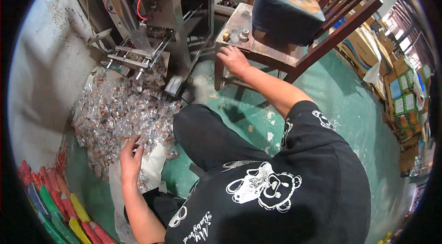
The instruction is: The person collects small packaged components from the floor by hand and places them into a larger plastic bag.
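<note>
My left hand (131,157) is over the near edge of a big heap of small clear plastic packets (124,115), each with something brownish inside. Its thumb and fingers are apart, with nothing visible between them. My right hand (234,61) rests at the front edge of a wooden chair (258,51), its fingers loosely spread and holding nothing I can see. Just beyond those fingers, on the seat, are a small golden-brown ring (226,35), a clear packet (234,38) and a small whitish roll (245,33). White sheeting (154,161) lies partly under the heap.
A metal packing machine (170,14) stands above the heap, beside a stained wall (41,83). A dark padded cushion (287,16) sits on the chair. Red, green and yellow bundles (60,207) lie at lower left. Cardboard boxes (363,48) line the right side of the green floor (340,97).
</note>
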A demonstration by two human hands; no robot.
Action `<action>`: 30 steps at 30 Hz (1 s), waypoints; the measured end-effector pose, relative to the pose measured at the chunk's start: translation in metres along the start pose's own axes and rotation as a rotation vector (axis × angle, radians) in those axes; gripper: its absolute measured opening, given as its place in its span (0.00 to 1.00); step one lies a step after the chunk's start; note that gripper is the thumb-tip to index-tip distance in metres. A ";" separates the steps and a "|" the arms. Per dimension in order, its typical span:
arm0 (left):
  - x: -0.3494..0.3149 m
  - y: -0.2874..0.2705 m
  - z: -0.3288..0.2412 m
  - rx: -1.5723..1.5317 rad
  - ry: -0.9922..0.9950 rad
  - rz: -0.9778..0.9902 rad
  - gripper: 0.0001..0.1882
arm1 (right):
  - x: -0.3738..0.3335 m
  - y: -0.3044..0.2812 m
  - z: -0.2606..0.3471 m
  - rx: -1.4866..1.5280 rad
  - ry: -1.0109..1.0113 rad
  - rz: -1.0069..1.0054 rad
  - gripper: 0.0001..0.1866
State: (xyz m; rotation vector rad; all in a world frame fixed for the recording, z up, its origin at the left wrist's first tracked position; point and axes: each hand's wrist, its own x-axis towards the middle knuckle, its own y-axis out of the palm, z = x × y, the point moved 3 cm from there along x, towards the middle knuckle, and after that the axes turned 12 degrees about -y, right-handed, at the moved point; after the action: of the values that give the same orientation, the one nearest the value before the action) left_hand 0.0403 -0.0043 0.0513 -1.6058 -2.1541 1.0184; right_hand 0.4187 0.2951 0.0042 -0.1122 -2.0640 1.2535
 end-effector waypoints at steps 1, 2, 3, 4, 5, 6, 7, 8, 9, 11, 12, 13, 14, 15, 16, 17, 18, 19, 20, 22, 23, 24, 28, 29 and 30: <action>-0.002 -0.001 0.010 0.016 -0.002 -0.015 0.19 | -0.001 0.003 0.012 0.147 -0.002 -0.065 0.14; -0.002 -0.001 0.018 0.033 -0.005 -0.028 0.19 | -0.001 0.006 0.023 0.294 0.001 -0.131 0.14; -0.002 -0.003 0.022 0.042 -0.031 -0.012 0.20 | -0.008 0.015 0.035 0.477 0.057 -0.164 0.13; -0.004 -0.004 0.025 0.062 -0.048 0.016 0.20 | -0.028 0.036 0.041 0.498 0.086 -0.147 0.13; -0.005 -0.005 0.028 0.039 -0.119 0.042 0.20 | -0.053 0.070 0.049 0.569 0.221 0.075 0.13; -0.005 -0.007 0.032 0.010 -0.194 0.049 0.20 | -0.076 0.108 0.059 0.638 0.333 0.296 0.13; -0.003 -0.008 0.037 0.036 -0.219 0.036 0.20 | -0.108 0.133 0.067 0.703 0.402 0.279 0.15; -0.004 -0.008 0.040 0.051 -0.232 0.052 0.20 | -0.144 0.159 0.074 0.729 0.516 0.407 0.16; -0.004 -0.008 0.042 0.096 -0.238 0.063 0.20 | -0.178 0.179 0.080 0.748 0.627 0.533 0.18; -0.002 -0.008 0.050 0.174 -0.284 0.103 0.21 | -0.241 0.203 0.093 0.678 0.919 0.655 0.19; 0.000 -0.008 0.056 0.181 -0.278 0.127 0.21 | -0.270 0.215 0.094 0.673 0.943 0.664 0.19; 0.001 -0.008 0.066 0.158 -0.296 0.148 0.21 | -0.300 0.227 0.095 0.640 1.074 0.745 0.20; 0.000 -0.008 0.074 0.136 -0.324 0.161 0.21 | -0.318 0.236 0.098 0.611 1.195 0.828 0.21; 0.001 -0.005 0.074 0.118 -0.363 0.168 0.21 | -0.324 0.237 0.103 0.613 1.204 0.841 0.21; 0.006 -0.002 0.074 0.127 -0.366 0.181 0.21 | -0.326 0.235 0.109 0.609 1.140 0.841 0.23; 0.010 0.002 0.075 0.130 -0.381 0.193 0.21 | -0.326 0.233 0.112 0.604 1.075 0.840 0.26; 0.013 0.004 0.076 0.130 -0.395 0.209 0.21 | -0.325 0.232 0.111 0.601 1.086 0.850 0.26; 0.014 0.006 0.078 0.096 -0.432 0.223 0.21 | -0.323 0.232 0.113 0.575 1.124 0.825 0.28; 0.017 0.008 0.079 0.099 -0.439 0.235 0.21 | -0.319 0.233 0.114 0.548 1.157 0.798 0.30; 0.020 0.011 0.084 0.005 -0.525 0.260 0.21 | -0.295 0.229 0.118 0.589 1.197 0.751 0.32; 0.023 0.013 0.087 0.013 -0.537 0.257 0.21 | -0.282 0.235 0.120 0.626 1.233 0.691 0.34; 0.027 0.016 0.090 0.011 -0.538 0.270 0.21 | -0.274 0.243 0.118 0.624 1.236 0.693 0.34; 0.040 0.024 0.097 -0.089 -0.567 0.311 0.20 | -0.267 0.295 0.075 0.371 1.124 0.493 0.34; 0.044 0.026 0.103 -0.093 -0.565 0.315 0.20 | -0.268 0.305 0.061 0.172 1.090 0.551 0.33; 0.040 0.024 0.114 -0.102 -0.622 0.278 0.20 | -0.249 0.313 0.062 0.200 1.073 0.552 0.33</action>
State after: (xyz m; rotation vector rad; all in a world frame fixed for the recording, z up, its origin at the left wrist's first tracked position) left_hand -0.0234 -0.0070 -0.0536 -1.8547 -2.4219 1.7067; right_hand 0.4807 0.3106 -0.3955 -1.0635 -0.9828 1.2715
